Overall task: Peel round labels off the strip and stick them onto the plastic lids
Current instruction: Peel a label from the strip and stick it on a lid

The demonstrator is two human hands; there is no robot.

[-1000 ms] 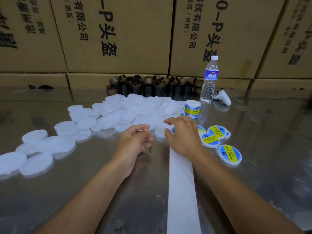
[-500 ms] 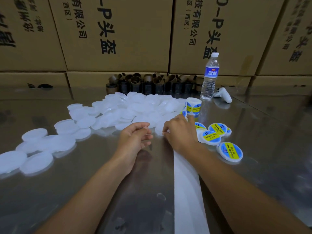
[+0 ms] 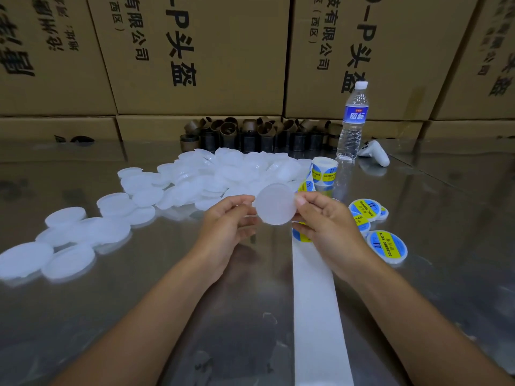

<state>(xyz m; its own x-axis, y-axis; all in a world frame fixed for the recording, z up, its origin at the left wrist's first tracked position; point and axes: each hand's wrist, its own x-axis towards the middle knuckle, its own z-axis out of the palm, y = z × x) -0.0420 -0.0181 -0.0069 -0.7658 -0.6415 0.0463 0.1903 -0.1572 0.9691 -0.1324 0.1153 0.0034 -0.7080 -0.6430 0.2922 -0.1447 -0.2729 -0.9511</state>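
A blank white plastic lid [image 3: 275,204] is lifted above the table, held at its edges between my left hand [image 3: 230,222] and my right hand [image 3: 324,224]. Under my right hand the white backing strip [image 3: 316,307] runs toward me, with a blue-and-yellow round label [image 3: 299,235] showing on it. The label roll [image 3: 324,170] stands behind the lid. A heap of unlabelled white lids [image 3: 211,176] spreads to the left. Labelled lids [image 3: 387,246] lie to the right.
The shiny metal table [image 3: 167,316] reflects light. A water bottle [image 3: 352,121] and a white controller [image 3: 374,153] stand at the back right. Brown cardboard cores [image 3: 250,133] line the back, with cardboard boxes [image 3: 195,51] stacked behind them.
My right hand left the strip and came up with a blank lid. My left hand rose to take its other edge.
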